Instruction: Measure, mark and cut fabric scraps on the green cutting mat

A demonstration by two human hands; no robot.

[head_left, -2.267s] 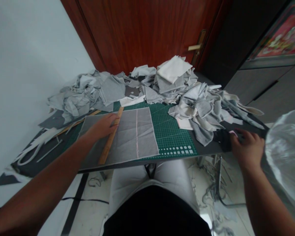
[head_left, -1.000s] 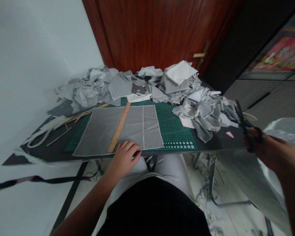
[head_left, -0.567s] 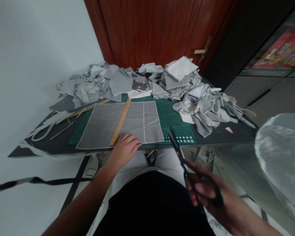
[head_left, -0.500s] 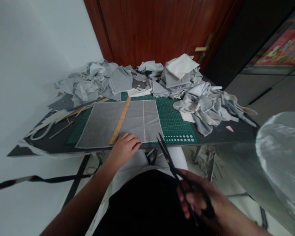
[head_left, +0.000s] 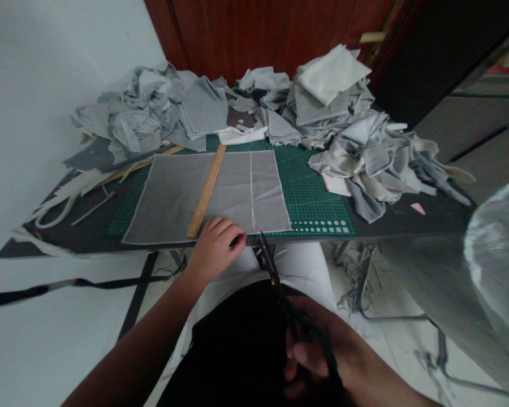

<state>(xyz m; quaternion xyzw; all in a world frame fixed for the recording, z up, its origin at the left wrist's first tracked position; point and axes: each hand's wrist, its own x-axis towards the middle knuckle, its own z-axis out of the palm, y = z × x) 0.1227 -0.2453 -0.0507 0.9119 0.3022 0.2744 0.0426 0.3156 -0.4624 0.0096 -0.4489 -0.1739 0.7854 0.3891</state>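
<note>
Two bare hands are at the near side of the dark grey bench. The right hand wraps the handles of long black scissors; a second ago over the bench's right end, they now point at the near edge of the flat grey rectangular cloth, beside its pale straight line. The left hand, earlier midway along the slim wooden ruler, curls beside its near end; whether it pinches cloth, I cannot tell.

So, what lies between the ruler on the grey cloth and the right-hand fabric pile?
In the head view, grey cloth bearing a pale line, then green cutting mat.
</note>
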